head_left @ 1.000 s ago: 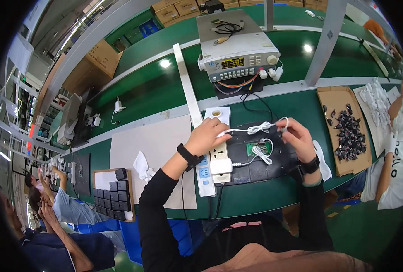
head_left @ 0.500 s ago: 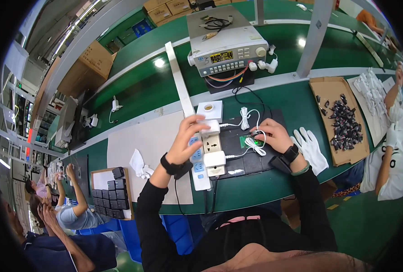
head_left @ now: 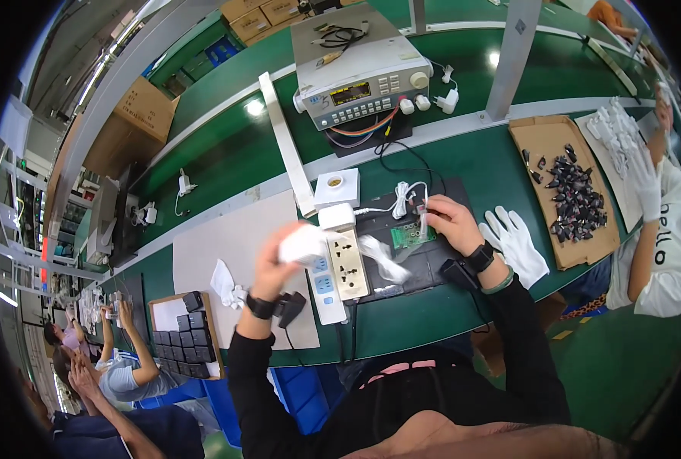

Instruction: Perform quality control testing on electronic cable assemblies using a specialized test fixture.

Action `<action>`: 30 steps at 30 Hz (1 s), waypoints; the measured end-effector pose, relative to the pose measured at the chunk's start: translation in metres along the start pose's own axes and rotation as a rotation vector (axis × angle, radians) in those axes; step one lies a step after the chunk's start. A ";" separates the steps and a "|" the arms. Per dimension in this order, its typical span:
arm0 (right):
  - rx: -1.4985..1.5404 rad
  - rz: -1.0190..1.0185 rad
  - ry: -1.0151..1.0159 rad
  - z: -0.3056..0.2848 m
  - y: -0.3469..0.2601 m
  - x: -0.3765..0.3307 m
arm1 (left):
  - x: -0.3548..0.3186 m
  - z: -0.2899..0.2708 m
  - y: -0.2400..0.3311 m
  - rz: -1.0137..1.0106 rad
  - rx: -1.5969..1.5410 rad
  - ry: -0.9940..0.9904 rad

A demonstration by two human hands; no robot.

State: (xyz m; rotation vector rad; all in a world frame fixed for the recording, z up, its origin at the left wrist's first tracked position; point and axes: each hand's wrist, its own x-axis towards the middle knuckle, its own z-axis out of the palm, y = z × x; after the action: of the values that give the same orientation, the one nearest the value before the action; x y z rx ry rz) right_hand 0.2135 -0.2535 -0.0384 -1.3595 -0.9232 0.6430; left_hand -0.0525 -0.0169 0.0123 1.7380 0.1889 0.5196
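Holds a white adapter [head_left: 304,245] in the left hand [head_left: 274,264], closed around the casing with thumb and fingers and blurred, over the left edge of the beige power strip [head_left: 347,260]; apparently gripped by the body to leave the cord free. Trails a blurred white cable [head_left: 385,262] from there across the left edge of the black mat [head_left: 421,269].

Pinches a cable end [head_left: 423,222] between thumb and fingers of the right hand [head_left: 454,222], closed small, at the far right corner of the green circuit board [head_left: 406,236]; presumably held near the tip for fine aim. Cannot tell whether touching the board or just above.

Has the board on the mat, between far and near edges, probably for easy reach. Shows a second adapter [head_left: 337,216] at the strip's far end, with coiled cord [head_left: 403,200] over the mat's far edge, and a white socket strip [head_left: 331,312] along the beige one's left edge.

Bears a white glove [head_left: 516,245] on the tabletop [head_left: 402,321], between the mat's right edge and a cardboard tray [head_left: 536,138] of black connectors [head_left: 574,191], perhaps off for bare-fingered work. Includes black blocks [head_left: 184,340] at the tabletop's near edge, far left, and a bench instrument [head_left: 360,84] beyond the far edge, likely there to spare working room
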 end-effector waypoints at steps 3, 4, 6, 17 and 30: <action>-0.015 0.044 0.022 -0.001 0.001 0.000 | 0.044 -0.028 0.043 0.067 -0.268 0.193; -0.011 0.041 0.017 -0.001 0.002 0.000 | 0.064 -0.038 0.057 0.097 -0.173 0.172; -0.068 0.028 0.010 0.000 0.004 0.001 | 0.101 -0.064 0.070 0.107 -0.023 0.118; -0.294 0.069 -0.054 -0.003 -0.002 0.000 | 0.224 -0.071 -0.004 -0.071 0.263 0.436; -0.276 0.057 -0.055 -0.001 -0.001 -0.003 | 0.159 -0.021 -0.070 -0.184 0.177 0.151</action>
State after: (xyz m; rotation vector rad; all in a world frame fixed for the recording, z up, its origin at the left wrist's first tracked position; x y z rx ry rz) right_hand 0.2131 -0.2568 -0.0377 -1.6248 -1.0493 0.6142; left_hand 0.0898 0.0818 -0.0137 1.8308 0.5108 0.5110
